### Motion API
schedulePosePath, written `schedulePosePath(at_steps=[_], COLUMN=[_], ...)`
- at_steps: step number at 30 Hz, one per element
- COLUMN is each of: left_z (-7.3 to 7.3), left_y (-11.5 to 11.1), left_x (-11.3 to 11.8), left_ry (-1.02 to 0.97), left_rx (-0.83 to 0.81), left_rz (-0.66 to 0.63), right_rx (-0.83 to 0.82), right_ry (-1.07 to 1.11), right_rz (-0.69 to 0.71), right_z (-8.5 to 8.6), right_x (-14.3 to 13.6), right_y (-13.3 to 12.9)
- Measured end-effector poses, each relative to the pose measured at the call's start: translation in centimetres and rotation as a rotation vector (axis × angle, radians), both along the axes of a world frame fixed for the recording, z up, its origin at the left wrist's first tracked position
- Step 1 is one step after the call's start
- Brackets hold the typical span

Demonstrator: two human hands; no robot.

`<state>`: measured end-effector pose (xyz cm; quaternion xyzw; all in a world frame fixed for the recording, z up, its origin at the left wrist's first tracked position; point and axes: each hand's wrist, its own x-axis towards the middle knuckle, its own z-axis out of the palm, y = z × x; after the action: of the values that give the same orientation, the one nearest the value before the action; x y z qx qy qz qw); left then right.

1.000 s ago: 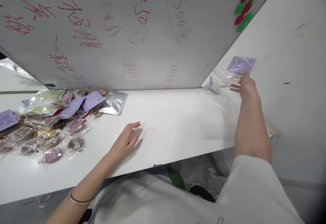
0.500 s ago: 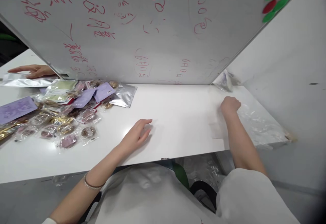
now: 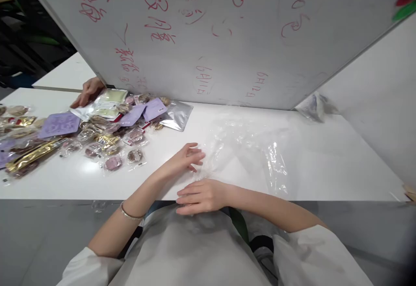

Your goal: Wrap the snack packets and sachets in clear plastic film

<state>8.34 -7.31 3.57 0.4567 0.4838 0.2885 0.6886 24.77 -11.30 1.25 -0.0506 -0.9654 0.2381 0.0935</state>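
Observation:
A clear plastic bag (image 3: 242, 154) lies spread on the white table (image 3: 338, 160), in front of my body. At its left edge is my left hand (image 3: 188, 158), its fingers apart and bent a little, with the plastic close beside the fingertips. Nearer to me, at the table's front edge, my right hand (image 3: 204, 196) points leftward with its fingers spread, palm down. Neither hand visibly grips anything. What lies under the right palm is hidden.
Several wrapped pieces (image 3: 113, 162), purple packets (image 3: 60, 124) and a silver pouch (image 3: 178, 115) cover the table's left. Another person's hand (image 3: 91, 91) rests behind them. A whiteboard (image 3: 221, 39) stands across the back; a crumpled bag (image 3: 314, 106) lies at its right corner.
My right hand has come from the far right to beside my left hand, and the clear bag has moved left to the middle. The view has shifted. The other person's hand has drawn back.

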Motion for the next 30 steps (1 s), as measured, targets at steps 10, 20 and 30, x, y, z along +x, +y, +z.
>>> schedulePosePath(at_steps=[10, 20, 30], left_z=[-0.9, -1.8, 2.4], left_y=[1.1, 5.7, 8.4], left_x=[-0.9, 4.1, -1.8], left_ry=[0.159, 0.275, 0.03], left_rx=[0.138, 0.103, 0.584], left_rz=[0.1, 0.116, 0.478], right_rx=[0.339, 0.142, 0.699], right_ry=[0.245, -0.448, 0.242], right_rz=[-0.266, -1.056, -0.817], right_z=[3.4, 3.9, 3.1], right_x=[4.2, 11.7, 14.9], right_y=[2.5, 13.4, 10.1])
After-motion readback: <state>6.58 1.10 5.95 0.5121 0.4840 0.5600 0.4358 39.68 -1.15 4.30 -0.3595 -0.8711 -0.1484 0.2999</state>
